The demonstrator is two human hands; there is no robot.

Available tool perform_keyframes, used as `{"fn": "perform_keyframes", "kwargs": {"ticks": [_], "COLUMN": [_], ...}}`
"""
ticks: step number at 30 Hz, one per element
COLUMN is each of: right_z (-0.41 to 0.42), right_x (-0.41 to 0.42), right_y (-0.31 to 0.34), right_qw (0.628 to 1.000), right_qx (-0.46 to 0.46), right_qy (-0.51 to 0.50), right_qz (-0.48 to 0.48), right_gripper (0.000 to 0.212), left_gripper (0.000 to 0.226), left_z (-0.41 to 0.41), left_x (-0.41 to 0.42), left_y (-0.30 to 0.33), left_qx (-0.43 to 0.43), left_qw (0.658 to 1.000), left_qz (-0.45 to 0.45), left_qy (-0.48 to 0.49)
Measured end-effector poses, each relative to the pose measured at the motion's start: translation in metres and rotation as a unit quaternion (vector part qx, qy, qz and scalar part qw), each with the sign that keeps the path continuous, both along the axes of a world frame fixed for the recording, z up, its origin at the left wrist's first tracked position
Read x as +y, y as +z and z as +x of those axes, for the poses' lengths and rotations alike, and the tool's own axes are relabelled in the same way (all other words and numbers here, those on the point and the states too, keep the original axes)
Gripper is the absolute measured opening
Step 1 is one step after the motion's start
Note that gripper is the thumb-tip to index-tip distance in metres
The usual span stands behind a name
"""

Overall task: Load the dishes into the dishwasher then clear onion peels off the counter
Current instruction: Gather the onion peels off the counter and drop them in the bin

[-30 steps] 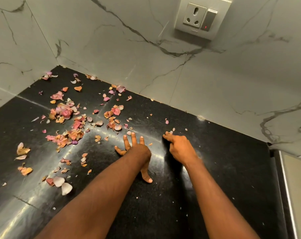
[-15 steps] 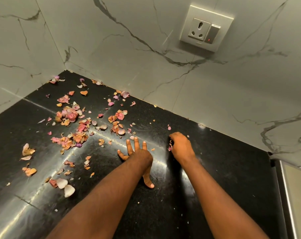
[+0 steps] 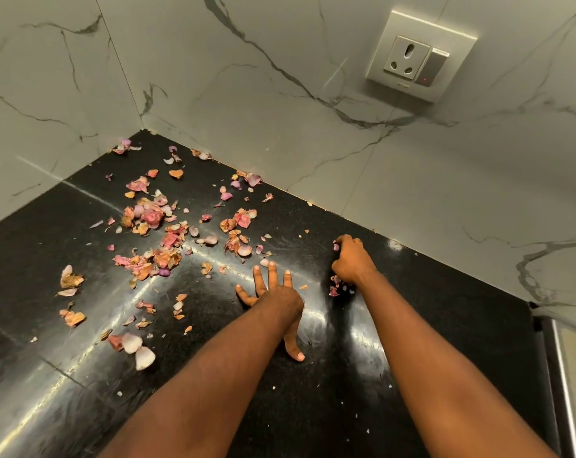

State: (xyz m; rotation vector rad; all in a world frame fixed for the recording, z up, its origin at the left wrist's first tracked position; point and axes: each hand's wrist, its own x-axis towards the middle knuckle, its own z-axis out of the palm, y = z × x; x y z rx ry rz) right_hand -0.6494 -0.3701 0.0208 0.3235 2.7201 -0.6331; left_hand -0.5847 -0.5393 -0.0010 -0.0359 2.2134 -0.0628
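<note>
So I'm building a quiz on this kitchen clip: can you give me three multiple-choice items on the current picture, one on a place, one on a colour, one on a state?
1. Where do most onion peels lie?
A. left of the hands
B. right of the hands
C. on the wall

2. What colour is the counter?
A. white
B. black
C. wooden brown

3. How is the left hand?
A. in a fist
B. flat, fingers spread
C. pinching a peel

Answers:
1 A, the scattered heap fills the counter's left part, toward the corner.
2 B, it is glossy black stone under grey marbled walls.
3 B, it lies spread on the counter, while the right hand curls round peels.
</note>
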Motion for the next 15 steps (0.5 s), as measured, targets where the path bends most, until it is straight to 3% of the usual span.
{"fn": "perform_keyframes", "kwargs": {"ticks": [5,9,11,13,15], "right_z": [-0.014,-0.008,-0.002,0.004,0.011], "right_x": [0.006,0.009,0.007,0.005,0.006], "right_y": [0.0,-0.009,-0.014,-0.013,-0.016], "right_qw": [0.998,0.999,0.999,0.998,0.999], "right_qx": [-0.029,0.005,0.02,0.022,0.009], "right_qy": [0.043,-0.023,-0.018,-0.006,0.015], "right_qz": [0.023,-0.023,-0.034,-0.053,-0.041], "right_gripper": [0.012,0.015,0.036,0.022,0.033], "left_gripper": [0.178,0.18,0.181,0.182,0.182], "left_z": [0.001,0.0,0.0,0.0,0.0], "left_x": [-0.001,-0.001,0.0,0.0,0.0], "left_y": [-0.002,0.002,0.005,0.006,0.005], "left_qx": [0.007,-0.002,-0.012,-0.013,-0.008], "left_qw": [1.0,1.0,1.0,1.0,1.0], "left_qz": [0.003,-0.001,-0.007,-0.007,-0.001], "left_qy": [0.0,-0.005,-0.009,-0.009,-0.004]}}
